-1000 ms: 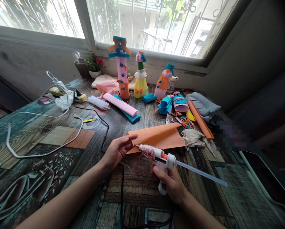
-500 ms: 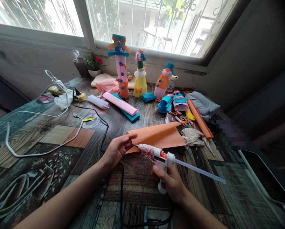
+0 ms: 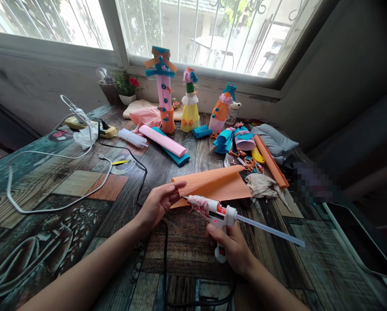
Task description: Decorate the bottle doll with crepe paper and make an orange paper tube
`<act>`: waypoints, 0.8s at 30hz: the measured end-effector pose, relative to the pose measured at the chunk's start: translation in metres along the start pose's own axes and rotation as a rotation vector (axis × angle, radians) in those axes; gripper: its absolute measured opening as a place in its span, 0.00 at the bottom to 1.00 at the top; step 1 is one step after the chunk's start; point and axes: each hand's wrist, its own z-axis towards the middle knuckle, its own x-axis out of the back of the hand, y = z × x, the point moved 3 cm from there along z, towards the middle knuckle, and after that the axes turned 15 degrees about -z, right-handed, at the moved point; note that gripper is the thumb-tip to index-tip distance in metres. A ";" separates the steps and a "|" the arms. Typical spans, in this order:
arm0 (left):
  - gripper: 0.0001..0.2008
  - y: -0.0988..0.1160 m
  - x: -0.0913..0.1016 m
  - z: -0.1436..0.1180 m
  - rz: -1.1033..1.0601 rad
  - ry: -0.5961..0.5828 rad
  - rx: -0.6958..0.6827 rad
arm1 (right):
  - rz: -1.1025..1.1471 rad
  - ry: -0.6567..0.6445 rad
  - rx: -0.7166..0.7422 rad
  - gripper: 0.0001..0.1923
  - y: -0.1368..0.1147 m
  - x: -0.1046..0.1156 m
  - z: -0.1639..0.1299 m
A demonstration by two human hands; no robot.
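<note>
A sheet of orange crepe paper (image 3: 217, 183) lies in front of me, its upper edge folded over. My left hand (image 3: 159, 203) pinches the sheet at its left edge between thumb and fingers. My right hand (image 3: 232, 246) is wrapped round the handle of a white hot glue gun (image 3: 214, 209) with a red light lit on its side. The gun's nozzle points left, close to my left fingertips and the paper's left edge. From its back end sticks out a long clear glue stick (image 3: 271, 230).
Several paper-dressed figures (image 3: 190, 112) stand by the window. Rolls of pink crepe paper (image 3: 163, 140) and orange crepe paper (image 3: 271, 162), glue sticks (image 3: 131, 138), a crumpled cloth (image 3: 263, 185) and paper scraps (image 3: 253, 165) lie around. Cables run from a power strip (image 3: 106, 131) at the left.
</note>
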 end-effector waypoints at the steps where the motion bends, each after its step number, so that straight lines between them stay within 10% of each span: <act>1: 0.18 0.000 0.000 0.000 -0.001 0.001 -0.001 | -0.003 -0.001 0.001 0.20 0.000 0.000 0.000; 24: 0.16 0.000 -0.002 0.000 -0.024 -0.006 -0.010 | -0.050 -0.008 -0.030 0.21 0.000 0.001 0.002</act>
